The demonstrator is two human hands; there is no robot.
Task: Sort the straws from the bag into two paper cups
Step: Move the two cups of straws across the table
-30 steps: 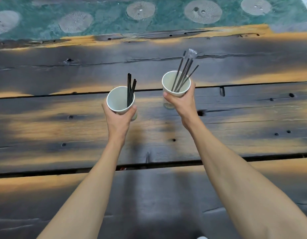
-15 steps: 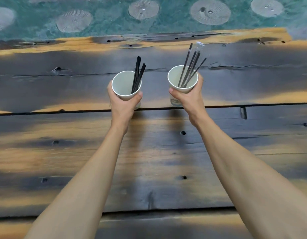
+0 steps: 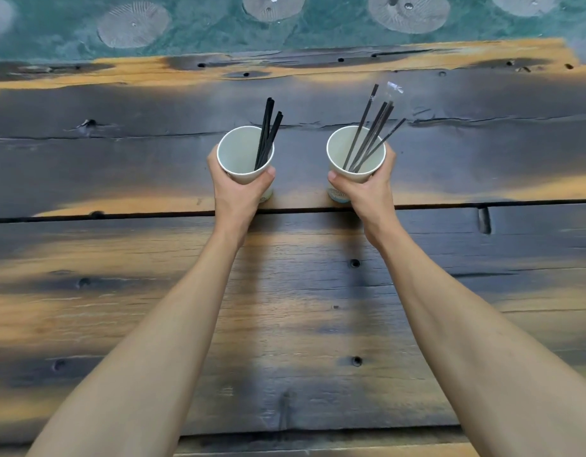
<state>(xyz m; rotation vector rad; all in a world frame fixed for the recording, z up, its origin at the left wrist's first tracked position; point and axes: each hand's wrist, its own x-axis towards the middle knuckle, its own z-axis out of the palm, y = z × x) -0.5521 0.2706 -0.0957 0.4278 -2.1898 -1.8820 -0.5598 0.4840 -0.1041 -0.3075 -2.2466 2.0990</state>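
From the head camera, I look down on a table [image 3: 294, 324] of rough wooden planks, scorched dark in broad patches with bands of orange-tan grain showing through. Long seams run left to right between the boards, one of them passing just under both wrists, and small round holes and knots dot the wood. Beyond the far edge of the table I see a green floor [image 3: 202, 31] marked with pale round discs [image 3: 133, 24] that carry fine radiating lines.

My left hand [image 3: 240, 192] is wrapped around the left paper cup [image 3: 243, 153], thumb on the inner side near the rim, fingers on the far side. The cup is white inside and holds a tight bunch of black straws [image 3: 268, 133] leaning toward the right rim and rising well above it.

My right hand [image 3: 367, 192] grips the right paper cup [image 3: 354, 153] the same way, thumb toward the middle. A patterned band shows low on this cup's wall. In it stand thinner dark straws in clear wrappers [image 3: 372, 127], fanned out and tilted up to the right; one wrapper's clear end catches light at the top.

The two cups are level with each other and apart, over the far plank. I cannot tell whether their bases touch the wood. Both forearms are bare and stretch up from the bottom corners.
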